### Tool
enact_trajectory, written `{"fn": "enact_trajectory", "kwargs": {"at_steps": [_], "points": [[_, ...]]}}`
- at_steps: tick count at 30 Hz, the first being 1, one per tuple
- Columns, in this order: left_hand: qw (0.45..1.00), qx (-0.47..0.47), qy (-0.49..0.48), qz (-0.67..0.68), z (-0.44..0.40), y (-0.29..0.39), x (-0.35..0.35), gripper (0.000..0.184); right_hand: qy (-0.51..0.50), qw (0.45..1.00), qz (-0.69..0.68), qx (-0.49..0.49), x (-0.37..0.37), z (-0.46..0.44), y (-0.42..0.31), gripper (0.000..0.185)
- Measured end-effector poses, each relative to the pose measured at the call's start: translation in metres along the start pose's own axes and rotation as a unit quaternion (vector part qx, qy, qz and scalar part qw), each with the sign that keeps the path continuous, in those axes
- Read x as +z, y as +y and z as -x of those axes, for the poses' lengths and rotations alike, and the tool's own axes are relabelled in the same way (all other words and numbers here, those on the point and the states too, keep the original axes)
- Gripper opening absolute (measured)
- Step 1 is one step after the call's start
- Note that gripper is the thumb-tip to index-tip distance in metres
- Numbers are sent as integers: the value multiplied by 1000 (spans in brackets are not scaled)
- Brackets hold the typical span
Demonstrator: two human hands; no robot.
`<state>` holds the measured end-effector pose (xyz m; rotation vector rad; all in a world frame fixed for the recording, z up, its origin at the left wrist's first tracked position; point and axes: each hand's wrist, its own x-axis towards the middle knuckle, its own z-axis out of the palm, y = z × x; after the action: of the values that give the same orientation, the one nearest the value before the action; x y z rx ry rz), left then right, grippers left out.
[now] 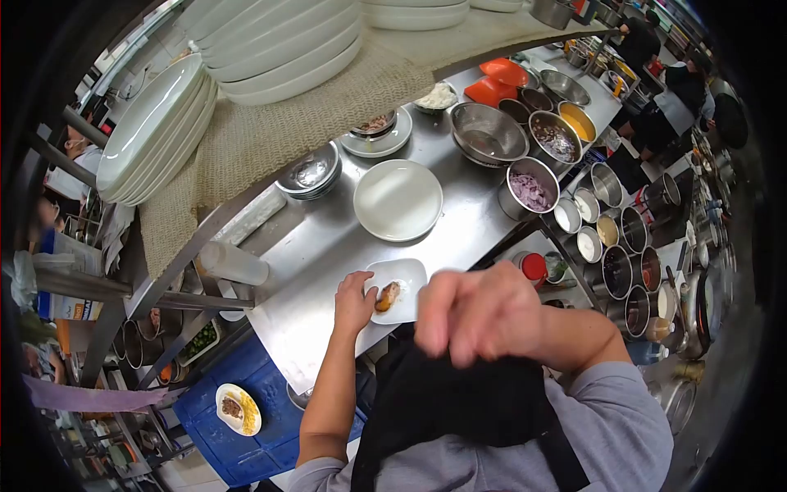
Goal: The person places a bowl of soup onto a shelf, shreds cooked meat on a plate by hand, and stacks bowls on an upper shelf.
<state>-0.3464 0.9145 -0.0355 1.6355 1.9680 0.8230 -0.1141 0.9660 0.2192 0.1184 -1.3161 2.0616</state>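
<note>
Resting the loosely spread left hand (352,303) against the square plate (410,280) on the desk (287,305), best keeping fingertips off its browned food (388,297). Curling the raised right hand (485,316) beside that plate, contents unclear.

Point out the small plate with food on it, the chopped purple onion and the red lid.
Small plate (411,277): head view, bare upper-right surface.
Chopped purple onion (530,190): head view, middle of the pile.
Red lid (534,266): head view, its top.

Stacked white plates (275,49) on woven cloth (328,98); chopped purple onions (531,190) in a metal pot (515,207).
</note>
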Motion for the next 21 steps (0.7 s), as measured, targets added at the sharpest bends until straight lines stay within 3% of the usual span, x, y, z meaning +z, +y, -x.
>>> {"fn": "enact_trajectory", "kwargs": {"at_steps": [2, 3, 4, 5, 6, 8, 9, 12, 14, 15, 16, 17, 18, 20, 21], "points": [[1000, 2, 21, 20, 6, -5, -2, 33, 101, 993, 4, 55, -47, 35, 40, 19], [998, 8, 40, 40, 7, -7, -3, 34, 161, 977, -6, 137, -70, 58, 57, 22], [995, -36, 39, 85, 12, 6, -11, 29, 221, 951, -16, 217, -88, 81, 69, 24], [972, -89, 29, 215, 17, 3, -6, 26, 265, 927, -24, 264, -102, 107, 80, 26], [930, -139, 17, 339, 22, -1, -1, 25, 309, 900, -33, 307, -112, 129, 88, 27], [753, -246, -119, 599, 40, 20, -10, 35, 339, 875, -21, 344, -123, 163, 92, 26], [723, -236, -159, 629, 49, 33, -10, 38, 370, 843, -15, 389, -130, 175, 94, 25], [719, -263, -199, 612, 59, 42, -6, 36, 417, 822, 74, 381, -149, 202, 104, 22], [878, -208, -102, 419, 49, 26, 7, 32, 410, 801, 204, 386, -166, 220, 120, 20], [942, -122, -43, 309, 45, 2, 20, 29, 387, 786, 279, 394, -171, 227, 125, 20], [979, -119, -13, 167, 32, 22, 3, 29, 315, 752, 397, 421, -171, 228, 126, 22], [981, -114, -23, 156, 23, 15, 3, 32, 231, 706, 508, 436, -172, 223, 130, 24], [998, 3, 16, 60, 16, -1, 13, 33, 208, 692, 534, 438, -171, 216, 136, 25], [996, 45, -63, -38, 3, 2, 15, 44, 185, 679, 552, 447, -159, 203, 151, 27], [990, 57, -99, -84, -2, 5, 16, 48, 142, 684, 615, 365, -154, 193, 157, 26]]}}
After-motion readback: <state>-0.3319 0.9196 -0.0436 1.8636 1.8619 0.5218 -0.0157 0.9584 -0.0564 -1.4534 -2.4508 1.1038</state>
